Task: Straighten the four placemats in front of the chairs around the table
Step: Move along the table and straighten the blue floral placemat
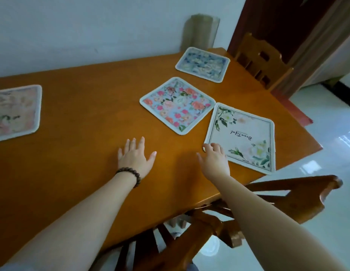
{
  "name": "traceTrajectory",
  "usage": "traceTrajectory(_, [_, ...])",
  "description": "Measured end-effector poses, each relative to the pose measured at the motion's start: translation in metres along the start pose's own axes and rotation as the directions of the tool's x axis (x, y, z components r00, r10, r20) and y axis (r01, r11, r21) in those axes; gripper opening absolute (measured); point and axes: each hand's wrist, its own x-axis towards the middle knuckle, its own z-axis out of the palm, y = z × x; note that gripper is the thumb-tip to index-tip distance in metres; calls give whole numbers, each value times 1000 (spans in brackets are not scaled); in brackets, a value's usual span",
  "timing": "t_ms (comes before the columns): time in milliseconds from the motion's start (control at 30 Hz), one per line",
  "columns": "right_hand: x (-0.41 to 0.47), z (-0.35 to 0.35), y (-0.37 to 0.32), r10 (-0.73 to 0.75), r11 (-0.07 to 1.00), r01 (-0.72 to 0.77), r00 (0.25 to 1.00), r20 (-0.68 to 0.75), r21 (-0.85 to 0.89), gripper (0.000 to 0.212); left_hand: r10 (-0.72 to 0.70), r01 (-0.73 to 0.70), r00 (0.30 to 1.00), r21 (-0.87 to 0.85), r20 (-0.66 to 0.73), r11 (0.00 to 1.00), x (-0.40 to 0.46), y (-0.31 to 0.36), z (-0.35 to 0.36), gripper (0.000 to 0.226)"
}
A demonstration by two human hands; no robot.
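Note:
Four placemats lie on the wooden table [76, 118]. A white mat with green leaves and script [246, 133] sits askew near the right edge. A blue mat with pink and orange flowers [177, 105] lies turned like a diamond beside it. A blue-grey mat [203, 64] sits at the far end, and a pale pink mat [13, 112] at the left. My left hand [134, 157], wearing a bead bracelet, lies flat and open on the bare wood. My right hand [214, 159] touches the near left corner of the white mat with loosely bent fingers.
A wooden chair [262, 59] stands at the table's far end by a dark door. Another chair [277, 194] is tucked under the near right edge, below my right arm. A white wall runs behind the table. Glossy white floor tiles show at the right.

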Motion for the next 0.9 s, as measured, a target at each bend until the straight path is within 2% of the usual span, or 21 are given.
traceTrajectory(267, [74, 24, -3, -70, 997, 66, 993, 96, 47, 49, -60, 56, 997, 73, 54, 996, 40, 15, 14, 76])
traceTrajectory(500, [155, 51, -12, -1, 996, 0, 1000, 16, 88, 66, -36, 36, 999, 84, -5, 996, 166, 17, 4, 82])
traceTrajectory(667, [205, 78, -15, 59, 983, -66, 997, 44, 173, 77, 6, -8, 1000, 122, 10, 992, 250, 27, 19, 88])
traceTrajectory(900, [226, 108, -16, 79, 997, -77, 993, -89, 25, 75, -29, 28, 999, 102, 13, 994, 332, 17, 34, 89])
